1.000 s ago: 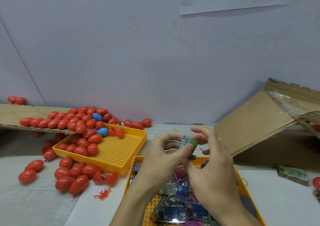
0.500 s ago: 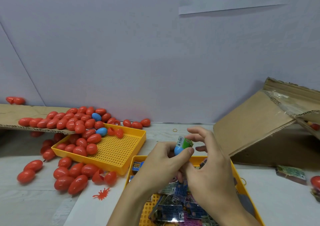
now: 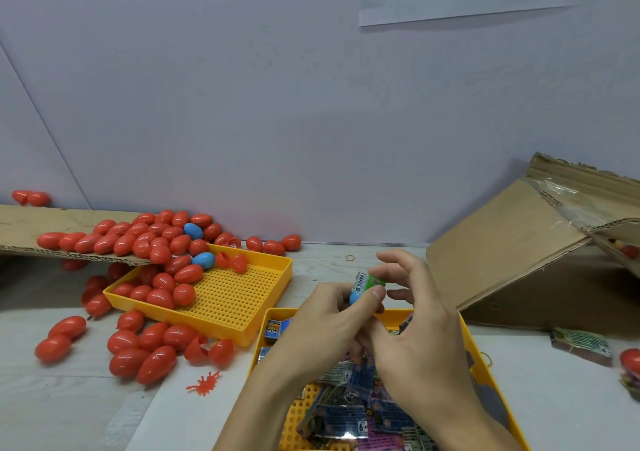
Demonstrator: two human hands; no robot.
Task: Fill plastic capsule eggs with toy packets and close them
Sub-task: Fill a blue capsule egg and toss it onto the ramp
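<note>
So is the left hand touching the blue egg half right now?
Touching. The head view shows the left hand gripping the blue egg half, thumb against its side, with the green packet sticking out of it.

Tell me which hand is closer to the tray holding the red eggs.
Left. The left hand sits just right of that tray, gripping a blue egg; the right hand is farther right, beyond it.
</note>
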